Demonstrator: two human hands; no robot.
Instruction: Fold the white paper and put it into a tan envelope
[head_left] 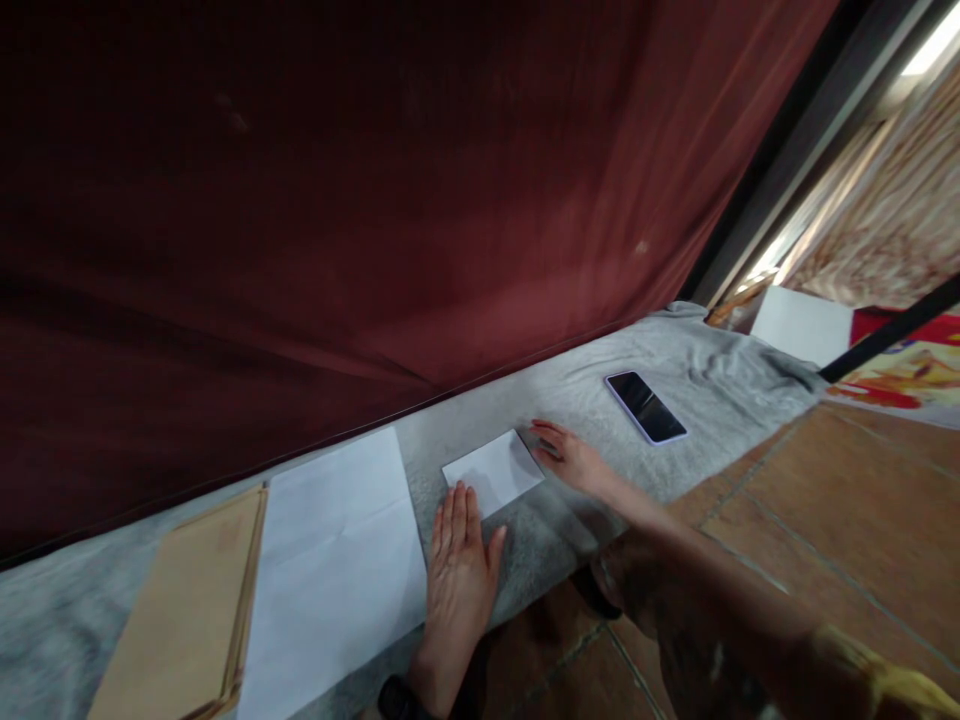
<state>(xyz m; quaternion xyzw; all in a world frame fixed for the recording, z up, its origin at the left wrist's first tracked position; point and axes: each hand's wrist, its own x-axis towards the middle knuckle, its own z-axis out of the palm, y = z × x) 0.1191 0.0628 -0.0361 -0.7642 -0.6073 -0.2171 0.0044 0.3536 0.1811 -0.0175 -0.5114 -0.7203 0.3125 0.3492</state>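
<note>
A small white rectangle of paper (pixel 496 474), perhaps folded, lies on the grey cloth between my hands. My left hand (pixel 461 560) is open and flat, its fingertips at the paper's near left corner and the thumb spread to the right. Close to the paper's right end is my right hand (pixel 566 455), palm down with its fingers stretched out to the left and slightly apart; nothing shows in it. Left of my left hand lies a large white sheet of paper (pixel 337 570) with faint creases.
A stack of brown envelopes (pixel 187 600) lies at the far left. To the right is a phone (pixel 646 407) in a light purple case. The grey cloth (pixel 570 390) covers a narrow bench against a dark red curtain (pixel 420 200). Floor tiles (pixel 840 500) show at the lower right.
</note>
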